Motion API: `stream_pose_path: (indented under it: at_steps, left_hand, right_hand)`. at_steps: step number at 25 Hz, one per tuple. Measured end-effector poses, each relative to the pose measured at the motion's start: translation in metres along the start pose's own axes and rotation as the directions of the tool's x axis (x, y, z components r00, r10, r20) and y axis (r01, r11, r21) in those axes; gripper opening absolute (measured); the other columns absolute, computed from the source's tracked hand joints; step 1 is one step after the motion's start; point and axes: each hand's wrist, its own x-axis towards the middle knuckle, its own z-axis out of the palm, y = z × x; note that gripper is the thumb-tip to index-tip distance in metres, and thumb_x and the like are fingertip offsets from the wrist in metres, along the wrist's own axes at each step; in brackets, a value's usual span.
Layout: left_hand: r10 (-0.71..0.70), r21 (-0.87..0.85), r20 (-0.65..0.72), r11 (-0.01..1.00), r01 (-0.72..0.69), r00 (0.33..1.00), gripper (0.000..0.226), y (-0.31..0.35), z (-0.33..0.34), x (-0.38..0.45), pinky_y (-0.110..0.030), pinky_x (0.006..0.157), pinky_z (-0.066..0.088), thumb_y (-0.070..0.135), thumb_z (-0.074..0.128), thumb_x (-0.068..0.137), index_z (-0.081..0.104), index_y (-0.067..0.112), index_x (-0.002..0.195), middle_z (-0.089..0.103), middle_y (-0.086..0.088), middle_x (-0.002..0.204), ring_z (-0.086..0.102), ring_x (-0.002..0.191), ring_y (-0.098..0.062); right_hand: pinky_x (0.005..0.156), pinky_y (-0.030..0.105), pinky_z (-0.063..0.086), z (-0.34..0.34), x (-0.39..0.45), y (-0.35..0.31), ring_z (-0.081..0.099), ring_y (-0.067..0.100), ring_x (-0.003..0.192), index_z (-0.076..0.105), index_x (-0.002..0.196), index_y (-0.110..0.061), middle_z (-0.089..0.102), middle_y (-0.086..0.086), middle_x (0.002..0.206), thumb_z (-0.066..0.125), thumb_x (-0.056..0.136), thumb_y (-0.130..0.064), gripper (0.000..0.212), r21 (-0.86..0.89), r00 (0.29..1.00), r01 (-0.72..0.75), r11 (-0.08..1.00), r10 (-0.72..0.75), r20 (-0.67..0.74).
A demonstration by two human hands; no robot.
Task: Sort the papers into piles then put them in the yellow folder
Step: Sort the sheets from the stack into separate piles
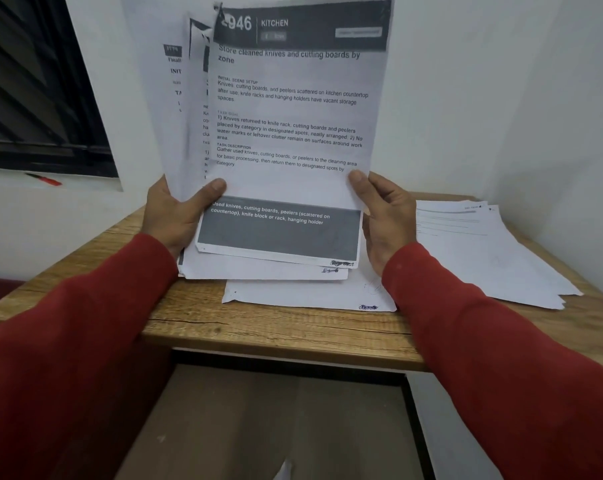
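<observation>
Both thumbs press flat on the front sheet: your left hand (pixel 175 216) pinches the left edge of the sheaf of papers (pixel 286 133), thumb on top and fingers hidden behind, while your right hand (pixel 385 216) pinches the right edge of the front page the same way. You hold the sheaf nearly upright above the wooden table (pixel 276 327), with at least three sheets fanned out to the left (the front one is headed "KITCHEN"). Beneath it a single sheet (pixel 307 296) lies flat on the table, just below your hands. A second pile of papers (pixel 483 251) lies at the table's right end, well apart from the sheaf. A red pen (pixel 45 180) rests on the window sill at left. Red sleeves (pixel 501 341) cover both your arms.
</observation>
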Motion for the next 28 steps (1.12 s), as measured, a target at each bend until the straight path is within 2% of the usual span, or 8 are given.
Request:
stream_pose_path:
  at_steps: [7, 10, 12, 14, 17, 21, 25, 28]
  left_hand:
    - [-0.031, -0.014, 0.085, 0.999, 0.033, 0.996, 0.015, 0.001, -0.001, -0.002, -0.019, 0.069, 0.057, 0.018, 0.069, 0.091, 0.066, 0.023, 0.105, 0.077, 0.016, 0.088, 0.073, 0.084, -0.004]
    - [-0.057, -0.039, 0.101, 0.997, 0.061, 0.993, 0.015, 0.001, -0.002, -0.003, -0.022, 0.068, 0.058, 0.017, 0.067, 0.093, 0.066, 0.019, 0.108, 0.078, 0.012, 0.09, 0.075, 0.085, -0.009]
    - [-0.069, -0.053, 0.085, 0.996, 0.074, 0.994, 0.015, 0.0, -0.002, -0.003, -0.022, 0.066, 0.058, 0.015, 0.068, 0.093, 0.066, 0.018, 0.107, 0.078, 0.011, 0.088, 0.075, 0.083, -0.009]
    - [-0.083, -0.051, 0.074, 0.995, 0.087, 0.994, 0.016, 0.0, -0.003, -0.003, -0.022, 0.065, 0.058, 0.016, 0.07, 0.091, 0.067, 0.019, 0.107, 0.078, 0.012, 0.088, 0.075, 0.082, -0.009]
    - [-0.096, -0.052, 0.071, 0.994, 0.099, 0.993, 0.02, -0.002, -0.004, -0.003, -0.023, 0.065, 0.059, 0.017, 0.072, 0.09, 0.067, 0.018, 0.109, 0.078, 0.011, 0.088, 0.075, 0.083, -0.011]
    - [-0.101, -0.05, 0.065, 0.993, 0.104, 0.993, 0.021, -0.001, -0.005, -0.004, -0.024, 0.065, 0.059, 0.016, 0.072, 0.09, 0.067, 0.017, 0.11, 0.078, 0.009, 0.09, 0.075, 0.083, -0.012]
    - [-0.101, -0.036, 0.063, 0.994, 0.103, 0.993, 0.02, -0.001, -0.004, -0.003, -0.023, 0.065, 0.058, 0.016, 0.072, 0.09, 0.067, 0.017, 0.109, 0.078, 0.009, 0.088, 0.075, 0.082, -0.012]
    - [-0.1, -0.026, 0.054, 0.995, 0.101, 0.994, 0.019, 0.001, -0.003, -0.005, -0.021, 0.061, 0.057, 0.013, 0.071, 0.09, 0.066, 0.014, 0.108, 0.077, 0.012, 0.082, 0.074, 0.076, -0.007]
  right_hand:
    - [0.086, 0.036, 0.059, 0.0, 0.0, -0.002, 0.072, 0.022, 0.093, 0.071, 0.108, -0.005, 0.077, 0.009, 0.103, 0.073, 0.09, -0.009, 0.019, -0.099, 0.999, -0.033, 0.994, 0.032, -0.014]
    - [0.07, 0.028, 0.059, -0.014, 0.011, -0.014, 0.068, 0.015, 0.075, 0.072, 0.093, -0.01, 0.074, -0.001, 0.084, 0.072, 0.091, -0.015, 0.004, -0.072, 0.949, 0.012, 0.997, -0.034, -0.313]
    - [0.071, 0.033, 0.061, -0.033, 0.02, -0.024, 0.069, 0.021, 0.08, 0.067, 0.085, -0.014, 0.069, 0.0, 0.083, 0.071, 0.092, -0.018, 0.01, 0.052, 0.849, 0.049, 0.997, -0.015, -0.528]
    - [0.071, 0.036, 0.061, -0.047, 0.023, -0.03, 0.07, 0.027, 0.085, 0.061, 0.083, -0.014, 0.066, 0.003, 0.084, 0.07, 0.094, -0.018, 0.014, 0.135, 0.806, 0.055, 0.989, 0.036, -0.591]
    - [0.061, 0.029, 0.06, -0.045, 0.019, -0.029, 0.068, 0.019, 0.076, 0.06, 0.088, -0.012, 0.067, 0.003, 0.086, 0.067, 0.096, -0.015, 0.011, 0.168, 0.828, 0.013, 0.986, 0.084, -0.555]
    - [0.067, 0.031, 0.062, -0.033, 0.015, -0.029, 0.072, 0.022, 0.087, 0.065, 0.099, -0.013, 0.073, 0.006, 0.106, 0.069, 0.095, -0.015, 0.006, 0.185, 0.874, -0.004, 0.983, 0.093, -0.476]
    - [0.062, 0.024, 0.058, -0.028, 0.011, -0.026, 0.072, 0.014, 0.079, 0.067, 0.105, -0.014, 0.073, 0.003, 0.101, 0.069, 0.095, -0.019, 0.011, 0.094, 0.932, -0.065, 0.993, 0.095, -0.35]
    - [0.08, 0.041, 0.061, -0.013, 0.004, -0.017, 0.072, 0.024, 0.088, 0.068, 0.106, -0.01, 0.074, 0.011, 0.106, 0.069, 0.093, -0.016, 0.014, 0.05, 0.98, -0.17, 0.984, 0.175, -0.099]
